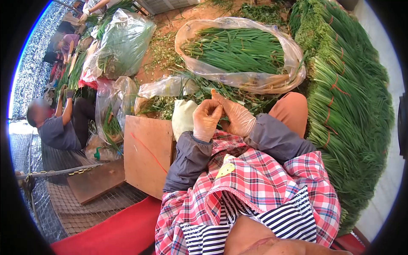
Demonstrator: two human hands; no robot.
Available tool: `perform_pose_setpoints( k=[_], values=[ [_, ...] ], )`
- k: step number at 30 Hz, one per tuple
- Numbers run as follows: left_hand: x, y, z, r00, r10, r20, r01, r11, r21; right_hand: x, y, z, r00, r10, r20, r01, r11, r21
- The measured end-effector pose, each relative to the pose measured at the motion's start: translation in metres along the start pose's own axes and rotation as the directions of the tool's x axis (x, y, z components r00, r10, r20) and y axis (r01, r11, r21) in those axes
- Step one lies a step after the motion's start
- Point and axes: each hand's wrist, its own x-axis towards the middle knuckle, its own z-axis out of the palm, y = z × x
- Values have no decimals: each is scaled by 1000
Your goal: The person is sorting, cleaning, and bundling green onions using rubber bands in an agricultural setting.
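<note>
My left hand point(206, 120), in a thin translucent glove, is closed with its fingertips pinched together; what they hold, if anything, is too small to name. My right hand point(235, 114), gloved the same way, touches it from the right with its fingers closed, and its contents cannot be made out. Both hands are above my lap, in front of the checked apron point(255, 178). Loose green stalks point(250, 98) lie just beyond them. Farther forward, an open plastic bag point(187, 63) holds long green leaves point(238, 49).
Bundles of green stalks tied with red bands point(335, 97) are piled along the right. A wooden board point(146, 148) stands at left, near a bag of greens point(127, 42). A seated person point(63, 127) works at far left; other people are behind.
</note>
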Motion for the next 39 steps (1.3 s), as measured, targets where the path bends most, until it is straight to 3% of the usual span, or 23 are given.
perform_pose_setpoints(
  k=[2, 4, 8, 9, 10, 12, 13, 17, 19, 24, 25, 29, 33, 37, 39],
  values=[
    [-1, -11, 3, 996, 80, -30, -71, 973, 218, -5, -5, -9, 998, 57, 28, -55, 996, -68],
    [0, -17, 5, 985, 170, -12, -151, 906, 395, -5, -3, -12, 998, 61, 28, -51, 962, -270],
    [-6, -14, 10, 969, 228, 98, -244, 795, 556, -9, 6, -12, 959, 229, 169, -71, 766, -639],
    [-6, -17, 7, 980, 161, 118, -197, 864, 464, -9, 7, -11, 945, 270, 184, -84, 744, -662],
    [-7, -16, 5, 998, 38, 54, -53, 951, 305, -8, 6, -12, 933, 295, 204, -68, 704, -707],
    [-9, -12, 1, 973, -231, 3, 231, 971, -55, -4, 0, -17, 908, 349, 232, -37, 619, -784],
    [-10, -18, -2, 987, -159, 12, 159, 983, -91, -3, -1, -18, 897, 374, 238, -21, 572, -820],
    [-10, -20, 3, 994, -25, -104, 48, 974, 220, -2, 0, -16, 891, 374, 257, 33, 511, -859],
    [-6, -35, -4, 995, 74, -67, -35, 889, 456, 2, 2, -9, 883, 384, 268, 64, 468, -881],
    [-4, -58, -12, 995, 101, 25, -84, 633, 770, 2, 21, 8, 832, 459, 311, 126, 389, -913],
    [-3, -61, -13, 991, 120, 57, -116, 571, 813, 2, 25, 12, 814, 484, 320, 145, 365, -920],
    [-3, -67, -17, 996, -59, 60, -12, 610, 792, -4, 30, 17, 787, 505, 356, 133, 424, -896],
    [-4, -81, -20, 978, 73, 196, -208, 457, 865, -10, 30, 22, 779, 505, 371, 181, 387, -904],
    [-3, -91, -23, 974, -212, 76, 123, 784, 608, -13, 39, 29, 774, 508, 378, 178, 398, -900],
    [-7, -85, -21, 934, -355, 49, 308, 865, 396, -17, 44, 32, 757, 525, 390, 171, 417, -893]
  ],
)
